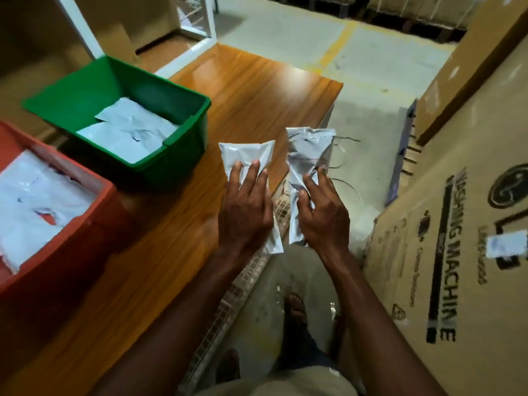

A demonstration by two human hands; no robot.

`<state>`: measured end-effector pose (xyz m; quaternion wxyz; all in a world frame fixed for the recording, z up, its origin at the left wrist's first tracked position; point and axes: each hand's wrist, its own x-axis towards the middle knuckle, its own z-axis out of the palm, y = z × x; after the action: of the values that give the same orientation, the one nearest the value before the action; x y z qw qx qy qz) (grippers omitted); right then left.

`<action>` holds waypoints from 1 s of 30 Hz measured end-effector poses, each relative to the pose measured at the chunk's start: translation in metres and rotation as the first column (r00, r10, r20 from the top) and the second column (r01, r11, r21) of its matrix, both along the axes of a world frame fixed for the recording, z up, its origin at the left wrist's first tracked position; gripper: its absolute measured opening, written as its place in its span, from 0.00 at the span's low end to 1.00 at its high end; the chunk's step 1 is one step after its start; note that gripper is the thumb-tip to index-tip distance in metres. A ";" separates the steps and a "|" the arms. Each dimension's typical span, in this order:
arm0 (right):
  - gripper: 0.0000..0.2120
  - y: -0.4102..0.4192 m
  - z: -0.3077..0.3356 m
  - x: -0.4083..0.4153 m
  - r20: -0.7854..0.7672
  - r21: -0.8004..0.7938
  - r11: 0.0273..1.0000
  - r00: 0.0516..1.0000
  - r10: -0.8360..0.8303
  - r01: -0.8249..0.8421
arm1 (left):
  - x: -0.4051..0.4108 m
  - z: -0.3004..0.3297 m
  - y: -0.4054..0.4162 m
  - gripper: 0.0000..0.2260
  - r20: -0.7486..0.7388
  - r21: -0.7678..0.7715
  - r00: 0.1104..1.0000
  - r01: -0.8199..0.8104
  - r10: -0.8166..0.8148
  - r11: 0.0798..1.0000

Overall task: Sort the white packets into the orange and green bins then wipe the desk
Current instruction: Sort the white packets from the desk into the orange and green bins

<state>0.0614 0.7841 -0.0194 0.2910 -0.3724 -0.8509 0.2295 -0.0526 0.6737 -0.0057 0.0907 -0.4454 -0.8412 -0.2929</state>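
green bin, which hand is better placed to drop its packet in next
Left, probably. The left hand holds its white packet over the desk edge, right beside the green bin. The right hand holds its packet farther off, beyond the desk.

1. Orange bin point(94, 192): cut off by the left frame edge; only its right part visible.
2. Packets in the orange bin point(37, 201): blurred, count unreadable; markings illegible.
3. Left hand point(245, 212) covers the lower half of its packet point(245, 154); thumb hidden.
4. Small label point(505, 245) on the carton point(457, 224): smeared, text unreadable.
5. Worktop point(257, 90): near edge out of frame.
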 end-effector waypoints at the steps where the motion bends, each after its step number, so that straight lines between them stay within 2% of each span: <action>1: 0.20 0.013 0.005 -0.012 -0.005 0.008 0.999 0.999 0.036 -0.036 | -0.007 0.006 0.007 0.21 -0.003 0.021 0.999 -0.038 0.038 0.999; 5: 0.19 0.059 0.033 -0.069 -0.047 0.069 0.964 0.965 0.258 -0.255 | -0.043 0.036 0.033 0.20 -0.091 0.088 0.977 -0.185 0.193 0.979; 9: 0.20 0.075 0.054 -0.119 -0.108 0.097 0.911 0.906 0.409 -0.400 | -0.067 0.070 0.039 0.20 -0.078 0.171 0.915 -0.379 0.396 0.909; 12: 0.19 0.074 0.068 -0.150 -0.151 0.123 0.872 0.860 0.488 -0.474 | -0.084 0.086 0.033 0.19 -0.079 0.196 0.878 -0.451 0.472 0.871; 21: 0.19 0.048 0.104 -0.255 -0.121 0.150 0.710 0.700 0.704 -0.688 | -0.156 0.111 -0.015 0.20 -0.102 0.203 0.738 -0.641 0.667 0.740; 24: 0.19 0.034 0.114 -0.294 -0.069 0.155 0.658 0.656 0.752 -0.737 | -0.186 0.115 -0.025 0.20 -0.051 0.167 0.704 -0.693 0.708 0.701; 30: 0.17 0.010 0.114 -0.381 0.179 0.095 0.550 0.557 0.811 -0.830 | -0.259 0.108 -0.022 0.23 0.050 -0.006 0.657 -0.753 0.752 0.658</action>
<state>-0.3199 0.7941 0.0949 0.1312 0.0816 -0.9573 0.2444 -0.3115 0.6521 0.1026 0.1868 -0.0500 -0.9497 -0.2463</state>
